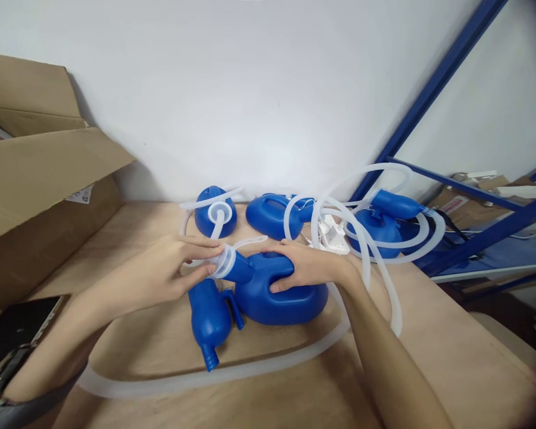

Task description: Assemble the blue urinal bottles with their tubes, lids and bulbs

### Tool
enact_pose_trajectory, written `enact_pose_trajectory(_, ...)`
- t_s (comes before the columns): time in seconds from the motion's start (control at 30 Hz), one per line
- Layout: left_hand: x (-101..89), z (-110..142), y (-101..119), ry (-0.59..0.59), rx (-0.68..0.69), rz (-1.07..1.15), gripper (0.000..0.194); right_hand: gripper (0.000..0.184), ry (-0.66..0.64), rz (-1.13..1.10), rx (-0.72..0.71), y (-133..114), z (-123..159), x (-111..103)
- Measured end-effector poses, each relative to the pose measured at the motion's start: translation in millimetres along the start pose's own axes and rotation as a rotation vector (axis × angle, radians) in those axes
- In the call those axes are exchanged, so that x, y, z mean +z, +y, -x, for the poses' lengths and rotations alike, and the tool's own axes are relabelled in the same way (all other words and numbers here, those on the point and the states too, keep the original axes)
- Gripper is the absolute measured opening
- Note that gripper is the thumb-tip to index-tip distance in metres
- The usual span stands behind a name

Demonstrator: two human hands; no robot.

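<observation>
A blue plastic bottle with a moulded handle (290, 304) lies on its side on the table, its neck pointing left. My right hand (301, 262) is wrapped around that handle. At the bottle's mouth sits a translucent white cap (224, 261) with a thin strap, pinched between the thumb and fingers of my left hand (183, 265). Whether the cap is fully seated, I cannot tell. Just below lies a blue funnel-shaped piece (211, 322) with a side handle and a ribbed spout. A long translucent hose (214, 378) curves across the table in front of it.
Behind stand more blue bottles (268, 217) with coiled hoses, and a white power strip (333, 235). Open cardboard boxes (40, 196) fill the left side. A dark phone (22, 325) lies by my left forearm. A blue metal rack (429, 83) stands at right.
</observation>
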State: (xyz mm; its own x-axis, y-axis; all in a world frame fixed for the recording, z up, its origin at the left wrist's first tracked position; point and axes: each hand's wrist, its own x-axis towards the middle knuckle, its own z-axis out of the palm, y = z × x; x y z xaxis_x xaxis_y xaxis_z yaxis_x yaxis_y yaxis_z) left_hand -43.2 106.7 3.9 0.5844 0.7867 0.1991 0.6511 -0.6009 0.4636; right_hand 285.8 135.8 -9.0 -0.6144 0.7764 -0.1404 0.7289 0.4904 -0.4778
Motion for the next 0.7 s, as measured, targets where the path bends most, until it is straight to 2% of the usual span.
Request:
enact_pose_trajectory(0.1, -3.5, -2.2, -4.4, -0.021, -0.075, 0.228, 0.043, 0.085, -0.06, -0.009, 0.001, 1.1, -1.0, -0.8)
enact_pose_trajectory(0.17, -3.5, -5.1, -9.8, -0.046, -0.151, 0.372, 0.056, 0.086, -0.06, -0.014, 0.003, 1.5, -1.1, -0.9)
enact_pose_trajectory(0.23, -1.5, -7.7, -14.5, -0.072, -0.171, 0.426, 0.064, 0.085, -0.052, -0.039, -0.007, 1.4, -1.5, -0.4)
enact_pose_trajectory(0.33, 3.8, -7.8, -17.7, -0.08, -0.131, 0.389, 0.056, 0.086, -0.041, -0.132, -0.066, 1.2, -2.9, 1.6)
enact_pose_trajectory(0.43, 9.7, -3.6, -17.6, -0.035, -0.14, 0.313, 0.057, 0.088, -0.044, -0.223, -0.133, 3.4, -4.8, 4.7)
enact_pose_trajectory(0.53, 13.9, 0.5, -17.0, -0.034, -0.126, 0.252, 0.061, 0.091, -0.047, -0.238, -0.124, 8.7, -5.9, 7.3)
enact_pose_trajectory(0.7, 14.5, 4.8, -11.8, -0.019, -0.078, 0.155, 0.056, 0.097, -0.072, -0.194, -0.088, 16.2, -7.8, 7.2)
